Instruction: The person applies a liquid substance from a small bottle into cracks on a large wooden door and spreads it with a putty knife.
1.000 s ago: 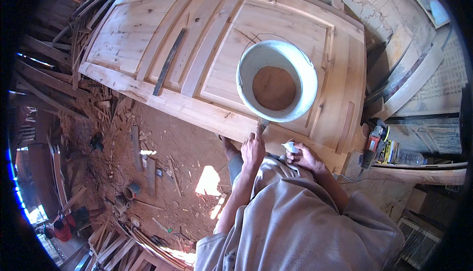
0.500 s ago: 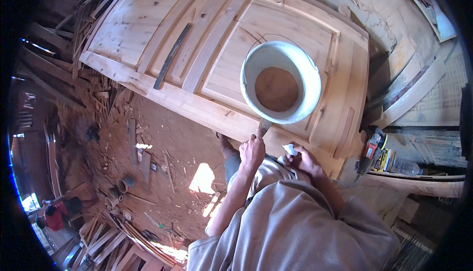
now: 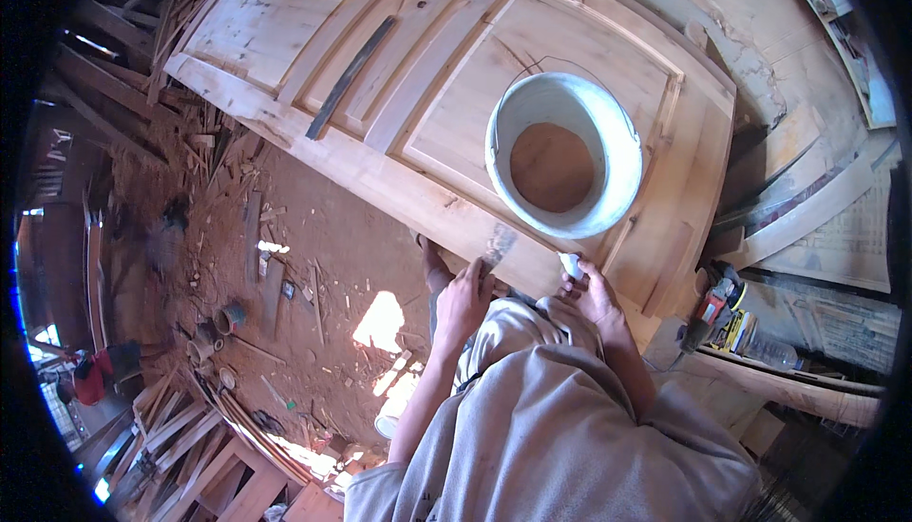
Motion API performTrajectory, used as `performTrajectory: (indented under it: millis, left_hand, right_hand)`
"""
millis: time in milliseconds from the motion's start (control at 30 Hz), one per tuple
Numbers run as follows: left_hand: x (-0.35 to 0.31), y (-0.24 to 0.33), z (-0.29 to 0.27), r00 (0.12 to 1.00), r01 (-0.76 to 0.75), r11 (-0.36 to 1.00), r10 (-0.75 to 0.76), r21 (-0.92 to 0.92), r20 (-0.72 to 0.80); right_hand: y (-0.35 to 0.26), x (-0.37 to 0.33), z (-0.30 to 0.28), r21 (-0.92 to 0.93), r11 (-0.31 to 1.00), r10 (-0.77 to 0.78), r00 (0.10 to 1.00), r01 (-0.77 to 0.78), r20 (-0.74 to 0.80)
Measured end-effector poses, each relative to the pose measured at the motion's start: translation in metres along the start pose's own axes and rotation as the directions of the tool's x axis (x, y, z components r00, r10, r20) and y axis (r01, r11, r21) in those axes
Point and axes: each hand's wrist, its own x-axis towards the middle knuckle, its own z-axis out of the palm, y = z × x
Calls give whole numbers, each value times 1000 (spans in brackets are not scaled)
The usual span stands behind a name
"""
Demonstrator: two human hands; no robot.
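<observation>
My left hand [image 3: 463, 302] is closed around what looks like a putty knife [image 3: 499, 242], its flat, smeared blade over the near edge of a wooden panel door [image 3: 389, 185]. In my right hand [image 3: 598, 299], close to the same edge, is a small white bottle or tube [image 3: 570, 265] with a pointed tip; my fingers hide its lower part. Beyond both hands a white bucket [image 3: 622, 175] with a wire handle stands on the door. Brown powder, like sawdust [image 3: 556, 169], covers its bottom.
A dark strip [image 3: 351, 75] lies across the door. At right, a red and grey power tool [image 3: 708, 308] sits beside a clear plastic bottle [image 3: 774, 353]. Wood scraps [image 3: 271, 299] litter the dirt floor. Timber [image 3: 180, 436] is heaped lower left, near a person in red [image 3: 90, 379].
My left hand has drawn the putty knife left, away from the bucket's base. My right hand has moved slightly forward with the white bottle. The whole view has shifted a little.
</observation>
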Motion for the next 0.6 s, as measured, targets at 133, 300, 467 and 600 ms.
performTrajectory:
  millis: [133,300,467,600]
  left_hand:
    - [17,6,18,998,-58,980,53,190,30]
    - [39,4,34,989,-134,923,104,361,104]
    - [46,-6,46,991,-132,917,133,377,25]
    - [45,5,38,989,-148,911,127,384,81]
  right_hand:
    - [-3,0,-2,-11,1000,-29,998,29,51]
    - [2,-3,-13,5,999,-46,996,46,71]
    - [11,-2,-21,26,999,-24,998,23,56]
    - [14,3,-24,69,998,-18,997,13,73]
